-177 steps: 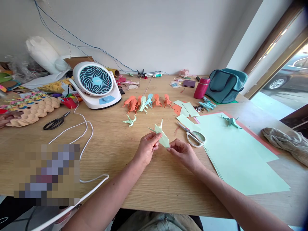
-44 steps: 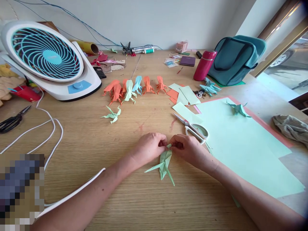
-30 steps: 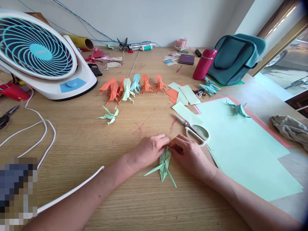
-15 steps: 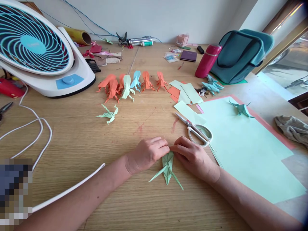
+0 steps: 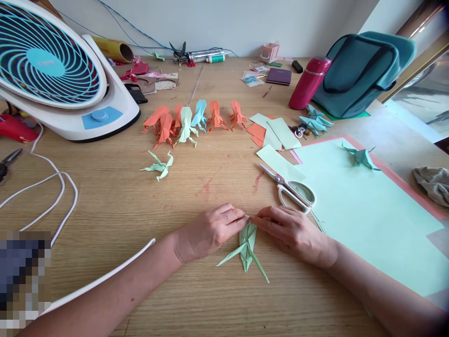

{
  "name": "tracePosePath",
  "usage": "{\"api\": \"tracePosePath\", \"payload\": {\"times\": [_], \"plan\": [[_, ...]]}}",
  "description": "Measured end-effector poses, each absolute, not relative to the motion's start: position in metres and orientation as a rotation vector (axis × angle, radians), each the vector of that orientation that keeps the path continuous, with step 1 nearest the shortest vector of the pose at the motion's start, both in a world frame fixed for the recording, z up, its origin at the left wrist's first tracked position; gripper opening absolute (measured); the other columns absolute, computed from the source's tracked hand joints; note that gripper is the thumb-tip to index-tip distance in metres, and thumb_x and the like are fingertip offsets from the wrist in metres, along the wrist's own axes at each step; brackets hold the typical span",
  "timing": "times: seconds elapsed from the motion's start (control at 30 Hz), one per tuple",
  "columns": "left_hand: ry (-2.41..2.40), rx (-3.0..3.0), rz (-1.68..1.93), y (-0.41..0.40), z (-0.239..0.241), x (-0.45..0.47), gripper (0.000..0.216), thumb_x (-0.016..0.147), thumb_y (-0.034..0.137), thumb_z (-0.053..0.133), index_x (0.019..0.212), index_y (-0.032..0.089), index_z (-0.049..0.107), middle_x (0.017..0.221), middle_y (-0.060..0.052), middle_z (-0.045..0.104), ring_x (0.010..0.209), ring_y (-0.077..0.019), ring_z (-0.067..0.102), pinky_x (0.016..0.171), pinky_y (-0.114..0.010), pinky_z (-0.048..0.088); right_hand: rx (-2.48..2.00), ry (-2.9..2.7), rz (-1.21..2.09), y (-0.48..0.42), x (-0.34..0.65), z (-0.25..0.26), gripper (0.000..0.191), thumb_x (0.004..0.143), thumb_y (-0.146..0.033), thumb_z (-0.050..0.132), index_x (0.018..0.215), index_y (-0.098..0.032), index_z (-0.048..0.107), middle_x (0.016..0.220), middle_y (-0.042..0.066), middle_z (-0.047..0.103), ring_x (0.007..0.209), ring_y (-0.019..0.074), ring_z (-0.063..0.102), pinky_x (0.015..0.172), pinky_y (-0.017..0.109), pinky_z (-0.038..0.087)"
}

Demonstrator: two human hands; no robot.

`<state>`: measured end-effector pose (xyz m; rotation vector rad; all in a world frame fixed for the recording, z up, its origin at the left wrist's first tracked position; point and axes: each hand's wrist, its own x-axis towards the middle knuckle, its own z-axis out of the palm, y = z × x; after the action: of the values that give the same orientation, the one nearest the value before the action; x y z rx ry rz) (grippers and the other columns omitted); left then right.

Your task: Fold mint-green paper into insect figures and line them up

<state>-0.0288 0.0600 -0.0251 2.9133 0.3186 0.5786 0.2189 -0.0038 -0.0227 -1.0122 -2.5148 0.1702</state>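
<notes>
Both your hands meet at lower centre of the frame, over a light green folded paper figure [image 5: 247, 245] that lies flat on the wooden table [image 5: 140, 201]. Your left hand [image 5: 206, 231] and right hand [image 5: 294, 231] have their fingertips drawn together and clamped on the figure's upper tip, pressing it down. Its thin points splay toward the bottom edge.

By the look of it, you are sharpening a small crease at that tip. A next fold calls for keeping the tip pinned and the layers lined up.

Scissors [image 5: 293, 189] lie just right of your right hand, on the edge of a big green sheet [image 5: 368, 215]. A row of finished figures [image 5: 191, 119] stands above centre.
</notes>
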Motion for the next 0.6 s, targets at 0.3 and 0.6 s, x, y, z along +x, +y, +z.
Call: {"api": "tracePosePath", "payload": {"times": [0.3,0.6], "plan": [[0.280,2.975,0.587,0.0593,-0.0251,-0.0316,0.025,0.096,0.008,0.048,0.114,0.013,0.064,0.112,-0.008,0.070,0.094,-0.0162,0.061,0.082,-0.027,0.054,-0.979,-2.597,0.110,-0.0042,0.2226,-0.0172,0.033,0.101,-0.010,0.037,0.119,-0.014,0.063,0.102,0.014,0.070,0.078,0.0202,0.065,0.065,0.034,0.053],[0.192,3.048,0.657,0.0582,-0.0193,-0.0295,0.019,0.096,0.011,0.051,0.105,0.015,0.067,0.098,-0.005,0.073,0.088,-0.0154,0.064,0.075,-0.026,0.054,-1.194,-2.317,0.345,-0.0031,0.2144,-0.0210,0.021,0.098,-0.014,0.048,0.107,-0.017,0.066,0.098,0.010,0.068,0.078,0.0179,0.066,0.071,0.032,0.056]]}}
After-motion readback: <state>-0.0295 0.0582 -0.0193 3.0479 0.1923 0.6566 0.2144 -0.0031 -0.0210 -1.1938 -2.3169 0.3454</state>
